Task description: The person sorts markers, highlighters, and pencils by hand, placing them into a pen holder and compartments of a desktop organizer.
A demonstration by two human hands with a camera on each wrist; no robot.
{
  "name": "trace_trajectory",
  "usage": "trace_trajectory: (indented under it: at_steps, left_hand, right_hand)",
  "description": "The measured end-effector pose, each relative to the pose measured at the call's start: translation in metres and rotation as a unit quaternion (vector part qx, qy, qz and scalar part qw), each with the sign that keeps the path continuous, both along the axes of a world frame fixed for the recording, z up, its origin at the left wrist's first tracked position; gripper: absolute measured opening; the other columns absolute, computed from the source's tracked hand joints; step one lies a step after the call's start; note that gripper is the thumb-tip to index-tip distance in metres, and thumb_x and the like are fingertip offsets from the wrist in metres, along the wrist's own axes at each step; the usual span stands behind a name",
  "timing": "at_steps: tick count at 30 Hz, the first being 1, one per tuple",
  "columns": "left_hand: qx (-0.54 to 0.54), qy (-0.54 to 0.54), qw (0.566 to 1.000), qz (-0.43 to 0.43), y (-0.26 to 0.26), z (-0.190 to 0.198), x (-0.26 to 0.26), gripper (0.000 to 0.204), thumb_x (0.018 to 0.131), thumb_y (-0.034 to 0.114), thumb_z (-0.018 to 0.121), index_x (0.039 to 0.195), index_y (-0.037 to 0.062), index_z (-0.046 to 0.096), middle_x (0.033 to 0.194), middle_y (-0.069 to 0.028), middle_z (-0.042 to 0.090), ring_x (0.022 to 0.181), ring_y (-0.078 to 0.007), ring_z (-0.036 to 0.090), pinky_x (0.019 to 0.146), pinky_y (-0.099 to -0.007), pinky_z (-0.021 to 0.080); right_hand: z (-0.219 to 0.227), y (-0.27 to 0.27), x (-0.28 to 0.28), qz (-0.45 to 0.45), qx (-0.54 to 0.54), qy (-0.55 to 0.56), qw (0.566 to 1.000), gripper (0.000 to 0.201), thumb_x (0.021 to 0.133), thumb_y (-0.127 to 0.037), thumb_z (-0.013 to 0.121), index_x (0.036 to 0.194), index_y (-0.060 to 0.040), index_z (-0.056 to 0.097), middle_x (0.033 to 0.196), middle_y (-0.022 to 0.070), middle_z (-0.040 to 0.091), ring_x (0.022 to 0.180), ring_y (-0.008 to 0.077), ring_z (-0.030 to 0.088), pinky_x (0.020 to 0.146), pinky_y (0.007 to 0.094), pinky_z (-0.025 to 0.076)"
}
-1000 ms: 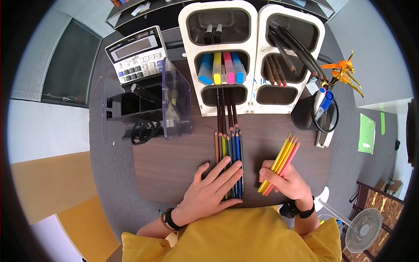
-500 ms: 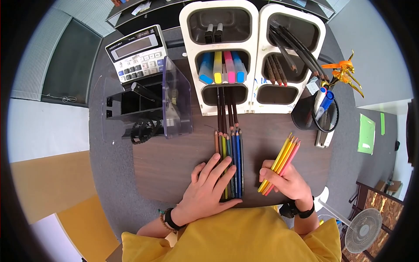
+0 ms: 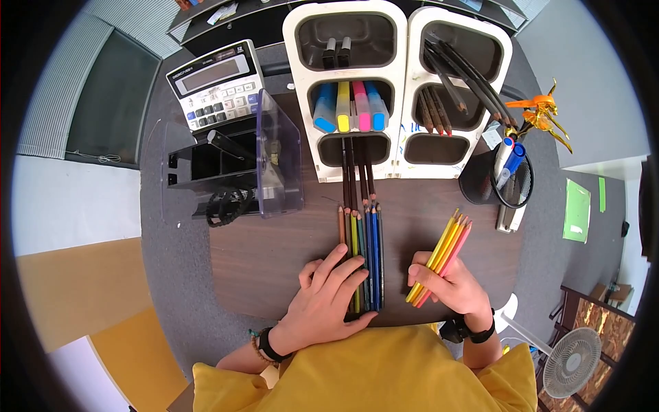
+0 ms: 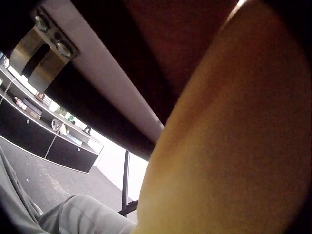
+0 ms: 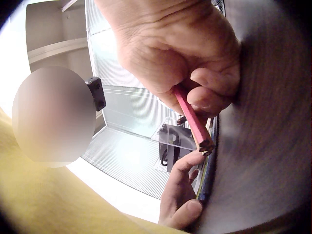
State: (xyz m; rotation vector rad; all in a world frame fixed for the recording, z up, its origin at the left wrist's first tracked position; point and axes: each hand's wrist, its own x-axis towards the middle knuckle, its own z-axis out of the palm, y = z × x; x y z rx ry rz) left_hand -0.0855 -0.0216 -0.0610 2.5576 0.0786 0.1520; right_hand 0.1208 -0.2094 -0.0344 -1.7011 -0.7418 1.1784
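Note:
In the head view, a row of coloured pencils (image 3: pixel 375 257), brown, green and blue among them, lies side by side on the table. My left hand (image 3: pixel 317 302) rests over the left part of this row, fingertips on the pencils and thumb by their near ends. To the right, my right hand (image 3: pixel 458 285) grips a bundle of yellow and pink pencils (image 3: pixel 449 247), tips pointing away from me. A pink pencil (image 5: pixel 190 114) juts from the fist in the right wrist view. Only a forearm (image 4: pixel 234 131) shows in the left wrist view; the hand is hidden there.
Dark pencils (image 3: pixel 353 178) stick out of the lower compartment of a white organizer (image 3: pixel 309 147), highlighters (image 3: pixel 359 110) above. A second white organizer (image 3: pixel 403 147) holds more pencils. A mesh pen cup (image 3: pixel 477 180) stands right; a clear desk caddy (image 3: pixel 281 182) and calculator (image 3: pixel 213 82) stand left.
The fingers of my left hand have drawn back leftward off the blue pencils and bent slightly, uncovering more of the row. My right hand and its bundle have stayed in place.

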Motion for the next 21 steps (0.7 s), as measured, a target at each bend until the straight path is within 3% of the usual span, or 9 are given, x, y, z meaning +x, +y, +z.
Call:
trace_trajectory:
  at_steps: [19,21]
  left_hand:
    - [0.013,-0.001,1.000,-0.007,0.0004,0.0005,-0.0003,0.079,0.078,0.047,0.090,0.138,0.0058,0.061,0.154,-0.0109,0.051,0.151,-0.0343,0.037,0.107,-0.0514,0.033]
    - [-0.001,0.002,1.000,0.009,-0.0002,0.0002,-0.0015,0.074,0.085,0.052,0.083,0.140,0.0063,0.062,0.155,-0.0112,0.049,0.151,-0.0337,0.036,0.111,-0.0494,0.032]
  right_hand:
    - [0.0030,0.0008,-0.0010,-0.007,-0.030,0.016,0.999,0.031,0.108,-0.024,0.059,0.089,-0.0001,0.063,0.077,0.0070,0.068,0.054,0.0156,0.061,0.050,0.0310,0.046]
    - [0.0028,0.0000,-0.0003,-0.009,-0.040,0.030,0.999,0.028,0.108,-0.023,0.059,0.091,-0.0008,0.064,0.080,0.0048,0.070,0.056,0.0118,0.060,0.051,0.0274,0.046]
